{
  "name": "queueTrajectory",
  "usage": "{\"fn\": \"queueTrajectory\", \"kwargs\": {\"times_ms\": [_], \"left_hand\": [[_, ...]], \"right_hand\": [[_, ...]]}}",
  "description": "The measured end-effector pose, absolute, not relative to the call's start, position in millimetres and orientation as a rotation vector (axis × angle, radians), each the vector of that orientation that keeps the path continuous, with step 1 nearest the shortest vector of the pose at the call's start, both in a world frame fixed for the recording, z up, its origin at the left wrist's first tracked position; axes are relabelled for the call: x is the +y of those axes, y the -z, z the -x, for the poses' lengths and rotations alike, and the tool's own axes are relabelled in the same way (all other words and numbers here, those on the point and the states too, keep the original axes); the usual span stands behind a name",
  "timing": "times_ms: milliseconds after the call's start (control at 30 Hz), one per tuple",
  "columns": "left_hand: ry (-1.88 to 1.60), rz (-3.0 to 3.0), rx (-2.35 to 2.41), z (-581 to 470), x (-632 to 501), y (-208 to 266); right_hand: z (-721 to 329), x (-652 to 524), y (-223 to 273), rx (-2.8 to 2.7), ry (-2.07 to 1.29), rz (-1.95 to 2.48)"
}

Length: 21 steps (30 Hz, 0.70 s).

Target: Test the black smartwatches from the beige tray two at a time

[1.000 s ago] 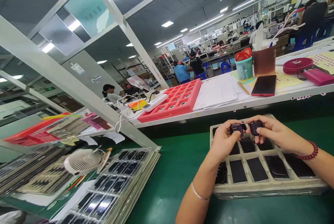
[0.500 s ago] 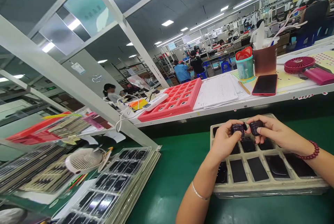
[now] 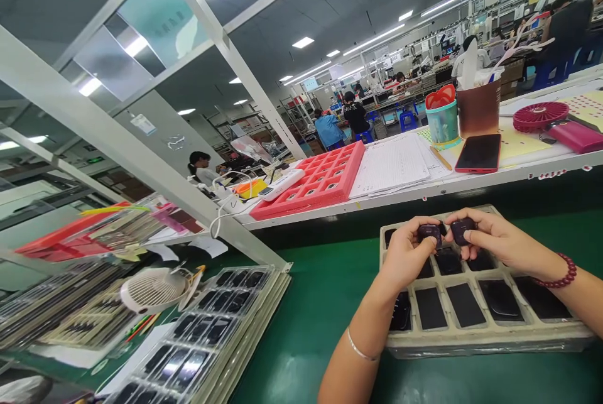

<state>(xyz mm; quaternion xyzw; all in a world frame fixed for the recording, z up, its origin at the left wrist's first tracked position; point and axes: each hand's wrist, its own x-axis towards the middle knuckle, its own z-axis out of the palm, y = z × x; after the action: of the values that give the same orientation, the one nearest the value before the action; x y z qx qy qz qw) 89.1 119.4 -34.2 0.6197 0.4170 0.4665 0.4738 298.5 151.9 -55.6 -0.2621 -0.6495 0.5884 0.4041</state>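
Two small dark square smartwatch bodies, without straps, are held up side by side over a tray. My left hand (image 3: 406, 254) is closed on the left watch body (image 3: 428, 232), thumb on its lower front. My right hand (image 3: 500, 239) pinches the right watch body (image 3: 460, 229), with its thumb on the face. Both screens are turned toward me, and small lit marks show on them. Below the hands lies a beige moulded tray (image 3: 487, 331) with black square pieces (image 3: 465, 305) in its compartments. The hands and watch bodies cover part of its back rows.
A stack of clear-covered trays (image 3: 207, 322) stands left on the green bench (image 3: 325, 303), near a white fan (image 3: 153, 291). The shelf (image 3: 400, 189) above carries a red foam tray (image 3: 325, 174), papers (image 3: 391, 165), a phone (image 3: 479, 152) and cups. Co-workers (image 3: 355, 114) sit farther back.
The lines of text on both watch screens have given way to fewer, smaller marks. Both hands keep nearly the same place and grip.
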Motion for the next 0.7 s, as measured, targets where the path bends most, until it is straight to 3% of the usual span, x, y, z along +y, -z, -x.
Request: {"fn": "queueTrajectory", "kwargs": {"times_ms": [700], "left_hand": [[-1.194, -1.515, 1.033, -86.8, 118.7, 32.9]], "right_hand": [[-295.8, 145.5, 49.3, -1.662, -1.398, 0.673]]}}
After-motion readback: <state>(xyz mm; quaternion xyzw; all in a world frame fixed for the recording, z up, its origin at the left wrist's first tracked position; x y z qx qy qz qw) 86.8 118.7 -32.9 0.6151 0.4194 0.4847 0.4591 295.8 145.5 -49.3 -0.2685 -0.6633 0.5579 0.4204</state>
